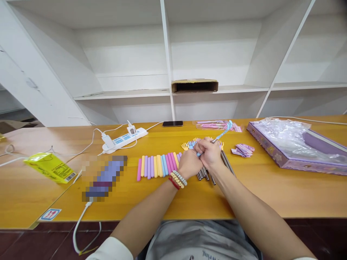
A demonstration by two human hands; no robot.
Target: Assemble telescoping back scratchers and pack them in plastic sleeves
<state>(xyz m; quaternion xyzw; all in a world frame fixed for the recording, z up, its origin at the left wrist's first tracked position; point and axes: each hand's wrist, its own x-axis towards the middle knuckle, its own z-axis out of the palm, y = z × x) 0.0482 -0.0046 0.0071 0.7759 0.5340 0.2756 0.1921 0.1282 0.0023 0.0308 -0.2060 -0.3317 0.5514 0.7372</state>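
Both my hands meet above the middle of the table, closed around a blue back scratcher (224, 131) that points up to the right. My left hand (190, 161) grips the end where a bit of blue handle shows. My right hand (209, 152) wraps the metal rod near the blue head. Left of my hands lies a row of pink, yellow, purple and blue handle grips (157, 166). Several metal rods (227, 162) lie under and beside my wrists. Yellow and blue hand-shaped heads (185, 146) peek out behind my fingers, partly hidden.
Small pink printed cards (243, 150) and a purple box (287, 163) with clear plastic bags are on the right. Behind are bagged pink items (214, 125) and a black phone (172, 124). On the left are a power strip (126, 140), yellow carton (50, 168) and blurred device (108, 177).
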